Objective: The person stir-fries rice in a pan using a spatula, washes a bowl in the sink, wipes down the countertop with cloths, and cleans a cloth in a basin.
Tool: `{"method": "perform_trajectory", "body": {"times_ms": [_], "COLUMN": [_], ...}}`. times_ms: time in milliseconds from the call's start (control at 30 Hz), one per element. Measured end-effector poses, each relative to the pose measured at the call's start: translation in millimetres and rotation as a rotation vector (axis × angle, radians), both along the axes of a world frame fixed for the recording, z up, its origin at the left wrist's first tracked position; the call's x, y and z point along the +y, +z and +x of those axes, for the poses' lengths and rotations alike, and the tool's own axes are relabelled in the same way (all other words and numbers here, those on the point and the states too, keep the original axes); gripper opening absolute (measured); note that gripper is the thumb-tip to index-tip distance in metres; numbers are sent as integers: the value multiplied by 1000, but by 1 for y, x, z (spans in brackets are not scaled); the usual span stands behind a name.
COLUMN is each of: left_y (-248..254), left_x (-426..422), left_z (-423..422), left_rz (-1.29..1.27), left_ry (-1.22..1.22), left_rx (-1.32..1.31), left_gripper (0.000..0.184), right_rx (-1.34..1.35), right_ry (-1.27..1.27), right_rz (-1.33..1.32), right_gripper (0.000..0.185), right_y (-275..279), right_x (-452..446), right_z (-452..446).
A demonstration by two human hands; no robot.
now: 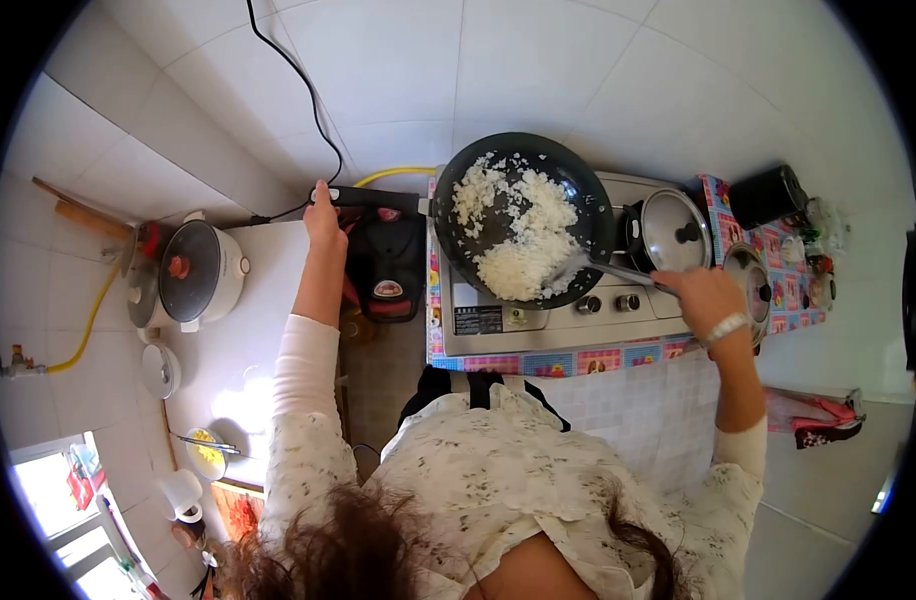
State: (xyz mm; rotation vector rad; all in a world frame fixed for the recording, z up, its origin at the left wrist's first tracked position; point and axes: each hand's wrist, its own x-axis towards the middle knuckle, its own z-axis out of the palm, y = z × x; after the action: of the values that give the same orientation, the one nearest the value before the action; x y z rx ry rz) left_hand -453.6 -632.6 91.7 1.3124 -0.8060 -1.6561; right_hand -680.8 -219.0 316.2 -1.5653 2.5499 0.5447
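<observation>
A black frying pan (593, 195) sits over the left part of the gas stove (538, 340), its handle reaching out to the left. My left hand (325, 222) is closed around the end of that handle. White cooked rice (523, 250) lies spread and clumped inside the pan. In my right hand (703, 300) is a metal spatula (628, 272), gripped by its handle from the right side. The spatula's head is partly buried in the rice near the pan's lower right edge.
Right of the pan stand a lidded pot (675, 232) and another glass-lidded pot (748, 280). On the left counter are a white electric cooker (203, 272), a bowl of yellow food (207, 456) and a cutting board with chopped red food (241, 515). A black cord (300, 75) hangs along the wall.
</observation>
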Motion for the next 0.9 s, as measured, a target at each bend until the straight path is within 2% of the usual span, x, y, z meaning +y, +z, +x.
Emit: {"method": "perform_trajectory", "body": {"times_ms": [133, 167, 267, 367, 467, 567, 667, 767, 867, 900], "left_y": [-17, -16, -12, -7, -27, -28, -27, -35, -7, -8], "left_x": [-12, -12, -7, -4, -12, -8, -4, -5, 5, 7], "left_z": [4, 2, 3, 3, 5, -1, -6, -13, -4, -5], "left_rz": [-28, -39, -19, -10, -32, -27, 3, -47, -24, -97], "left_ry": [9, 14, 20, 9, -35, 53, 112, 109, -58, -73], "left_rx": [-4, -23, -14, 21, 105, 176, 301, 461, 385, 316], "left_gripper": [34, 34, 34, 34, 32, 31, 31, 38, 45, 50], "right_rx": [-102, -160, -459, -585, -969, -1110, -1158, -1205, -1186, -1187], "right_ry": [-57, -72, -292, -322, -862, -1015, -1095, -1091, -1228, -1214], "right_rz": [-164, -155, -80, -95, -185, -219, -240, -195, -270, -308], "right_gripper": [35, 25, 24, 30, 42, 50, 56, 52, 53, 52], "right_y": [-28, -27, -25, -26, 0, 0, -6, -15, -22, -27], "right_x": [-11, -9, 2, 26, 21, 16, 2, -3, -18, -23], "right_z": [-24, -27, -35, -34, -7, -3, 2, -6, -15, -23]}}
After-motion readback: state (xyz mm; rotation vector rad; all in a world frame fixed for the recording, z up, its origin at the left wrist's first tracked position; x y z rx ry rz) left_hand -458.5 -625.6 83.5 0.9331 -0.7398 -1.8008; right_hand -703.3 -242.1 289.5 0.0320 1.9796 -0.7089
